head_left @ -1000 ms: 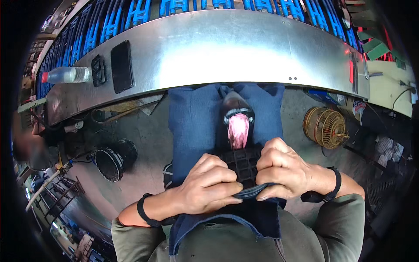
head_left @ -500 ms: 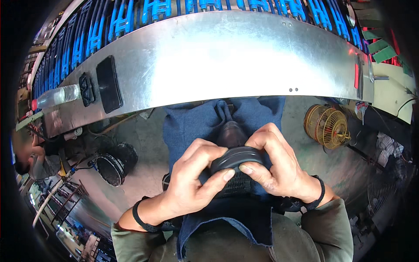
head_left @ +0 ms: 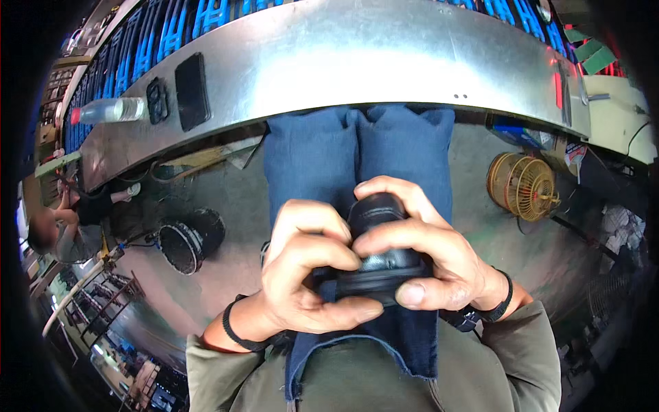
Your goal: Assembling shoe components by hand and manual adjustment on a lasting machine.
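Note:
A black, glossy round part [head_left: 377, 280] with a wide ribbed rim and a narrower end is held over my lap. It looks like rubber, though its exact kind does not show. My left hand [head_left: 305, 271] grips the rim from the left, its thumb along the near edge and its fingers curled on top. From the right, my right hand [head_left: 443, 257] wraps the part, thumb at the rim and fingers around the narrower far end. Blue denim cloth [head_left: 312, 158] covers my legs beneath.
Ahead runs a metal bench [head_left: 254, 75] carrying a phone [head_left: 192, 93], dark glasses [head_left: 157, 100] and a bottle [head_left: 113, 110]. Blue metal frames [head_left: 213, 17] line its far side. A black bucket [head_left: 185, 244], a seated person [head_left: 68, 226] and a round wire basket [head_left: 525, 187] are around me.
The part has tipped so its narrower end points up and away. My fingers have shifted, with the right ones now around that end. The view has tilted down toward my lap.

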`<act>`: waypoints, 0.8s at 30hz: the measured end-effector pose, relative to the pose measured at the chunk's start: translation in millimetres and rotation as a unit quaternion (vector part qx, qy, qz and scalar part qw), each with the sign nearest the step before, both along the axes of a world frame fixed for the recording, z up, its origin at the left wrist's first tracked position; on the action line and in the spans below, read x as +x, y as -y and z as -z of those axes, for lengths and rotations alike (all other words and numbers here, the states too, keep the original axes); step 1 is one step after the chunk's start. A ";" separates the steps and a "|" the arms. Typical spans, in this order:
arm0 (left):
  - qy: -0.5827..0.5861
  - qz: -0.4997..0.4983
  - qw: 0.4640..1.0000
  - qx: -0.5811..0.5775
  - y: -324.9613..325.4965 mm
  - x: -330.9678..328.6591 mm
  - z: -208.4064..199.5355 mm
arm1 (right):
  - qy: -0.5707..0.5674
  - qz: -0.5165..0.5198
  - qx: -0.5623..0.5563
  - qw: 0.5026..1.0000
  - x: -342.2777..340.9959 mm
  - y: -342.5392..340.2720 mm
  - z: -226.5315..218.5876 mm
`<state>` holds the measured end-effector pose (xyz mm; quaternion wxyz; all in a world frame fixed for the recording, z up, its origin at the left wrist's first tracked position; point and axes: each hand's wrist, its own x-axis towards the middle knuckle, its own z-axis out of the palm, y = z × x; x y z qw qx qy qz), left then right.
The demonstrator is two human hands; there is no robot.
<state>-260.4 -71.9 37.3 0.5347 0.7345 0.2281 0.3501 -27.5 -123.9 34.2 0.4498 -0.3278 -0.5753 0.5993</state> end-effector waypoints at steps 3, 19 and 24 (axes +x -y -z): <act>-0.081 0.090 0.992 -0.023 -0.4 6.7 -2.8 | -0.001 0.028 0.040 0.999 -13.0 22.9 3.7; 0.351 0.117 0.902 0.223 26.4 30.4 -118.7 | -0.142 0.192 0.453 0.859 -55.1 18.3 -114.0; 0.230 -0.098 0.945 -0.212 -20.2 10.9 -50.3 | 0.052 0.306 0.123 0.943 -30.0 -6.8 -49.7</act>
